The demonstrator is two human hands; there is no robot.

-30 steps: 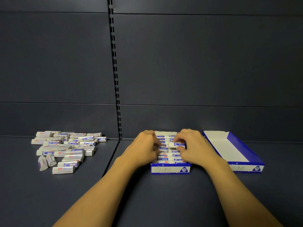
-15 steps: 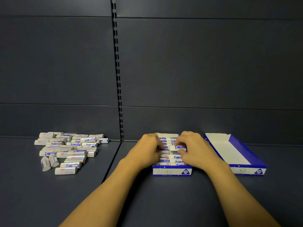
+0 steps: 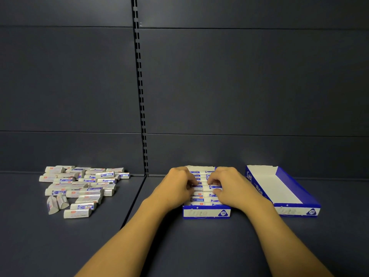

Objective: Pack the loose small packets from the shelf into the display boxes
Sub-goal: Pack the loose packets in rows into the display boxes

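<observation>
Both hands are working over the filled display box [image 3: 206, 212] in the middle of the shelf [image 3: 199, 246]: the left hand [image 3: 176, 188] and right hand [image 3: 232, 186] are curling their fingers down onto a packet [image 3: 211, 187] lying across the rows, pinching it from either end, by the look of it. To seat it well, the packet should be going in square to its neighbours and being pressed evenly at both ends, so the row is not buckling or riding up. The empty display box [image 3: 283, 188] is waiting just to the right, and the pile of loose packets [image 3: 79, 186] is lying well to the left. The box fronts are showing "2B" in a blue triangle beside a faint script word, possibly "line"; the packet print is too small to read.
</observation>
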